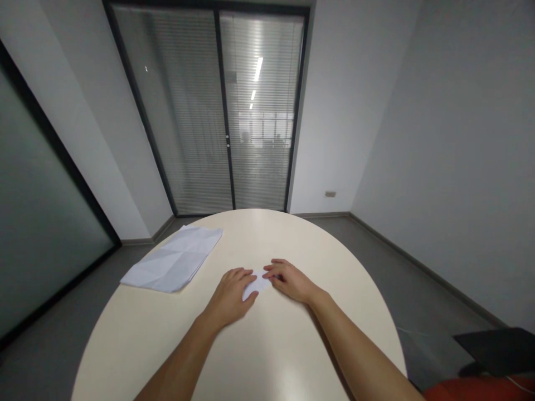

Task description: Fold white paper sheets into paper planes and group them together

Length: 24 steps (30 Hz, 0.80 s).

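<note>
A small folded piece of white paper (258, 283) lies on the round cream table (254, 234), between my two hands. My left hand (234, 289) rests at its left side, fingers extended over the upper left edge and thumb spread apart near the lower edge. At the right end, my right hand (288, 279) has its fingers bent, with index finger and thumb closed on the paper's edge. Part of the paper is covered by the fingers, so its full shape cannot be seen.
A stack of creased white sheets (178, 259) lies at the table's left edge. Beyond the table stands a glass door with blinds (263, 167). A black flat object (499, 348) and something red (472, 390) are at the lower right, off the table.
</note>
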Each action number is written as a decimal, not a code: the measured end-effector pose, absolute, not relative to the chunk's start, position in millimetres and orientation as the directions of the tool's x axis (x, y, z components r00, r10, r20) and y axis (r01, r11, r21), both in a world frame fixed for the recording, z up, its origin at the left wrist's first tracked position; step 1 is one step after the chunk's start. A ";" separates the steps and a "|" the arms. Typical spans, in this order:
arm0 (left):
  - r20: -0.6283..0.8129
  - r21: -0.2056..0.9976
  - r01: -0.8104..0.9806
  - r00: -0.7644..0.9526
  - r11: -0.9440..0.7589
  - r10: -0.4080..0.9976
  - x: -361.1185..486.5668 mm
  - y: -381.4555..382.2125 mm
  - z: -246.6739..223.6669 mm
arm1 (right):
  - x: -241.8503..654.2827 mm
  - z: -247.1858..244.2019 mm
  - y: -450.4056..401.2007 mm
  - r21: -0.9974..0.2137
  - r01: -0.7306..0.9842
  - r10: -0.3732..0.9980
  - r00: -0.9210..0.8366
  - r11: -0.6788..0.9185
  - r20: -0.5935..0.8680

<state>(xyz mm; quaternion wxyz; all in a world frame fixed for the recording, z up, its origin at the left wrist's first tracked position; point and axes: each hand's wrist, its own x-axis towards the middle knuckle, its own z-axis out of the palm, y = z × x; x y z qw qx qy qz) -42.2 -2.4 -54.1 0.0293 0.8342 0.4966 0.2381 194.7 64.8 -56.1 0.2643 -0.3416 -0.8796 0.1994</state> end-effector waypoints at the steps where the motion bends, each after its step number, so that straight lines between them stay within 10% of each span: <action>1: 0.367 0.285 0.816 0.392 -0.503 0.844 -42.4 -3.4 -52.9 | 197.8 -57.2 67.0 -0.529 0.521 0.727 -0.602 0.670 0.329; 24: 0.376 0.296 0.808 0.391 -0.509 0.840 -45.7 -3.1 -60.6 | 200.5 -57.3 65.6 -0.544 0.538 0.761 -0.528 0.644 0.378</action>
